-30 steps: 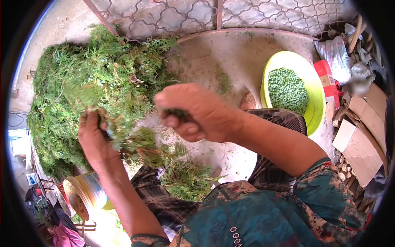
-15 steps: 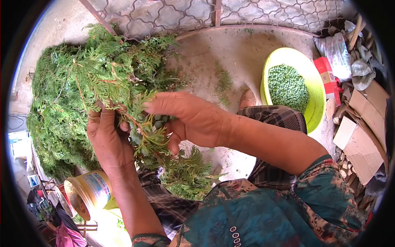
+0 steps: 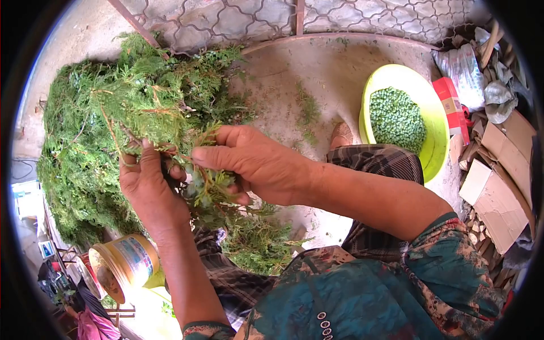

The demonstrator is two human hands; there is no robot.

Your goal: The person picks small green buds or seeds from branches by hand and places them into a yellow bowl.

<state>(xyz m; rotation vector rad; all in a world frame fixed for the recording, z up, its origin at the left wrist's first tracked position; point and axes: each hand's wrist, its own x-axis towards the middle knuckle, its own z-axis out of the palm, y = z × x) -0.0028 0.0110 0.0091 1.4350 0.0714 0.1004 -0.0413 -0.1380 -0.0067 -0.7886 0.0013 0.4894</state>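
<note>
Between my hands is a leafy evergreen branch bearing pale green cones. My left hand is closed round its woody stem, thumb on top. My right hand pinches the branch just right of the left, thumb and forefinger at the twig, with cones partly hidden under its fingers. Behind and left of both hands rises a large heap of cut evergreen branches. More green sprigs lie below the hands, by my lap. Off to the right, a yellow-green basin holds a mass of small green cones.
A wire mesh fence runs along the top. Cardboard, a red box and plastic bags crowd the right side. A yellow bucket lies tipped at lower left. My shoe stands beside the basin.
My right thumb has moved slightly left and down onto the twig, and the hand has closed in. The branch has shifted a little, with fewer cones showing. The left hand stays nearly in place.
</note>
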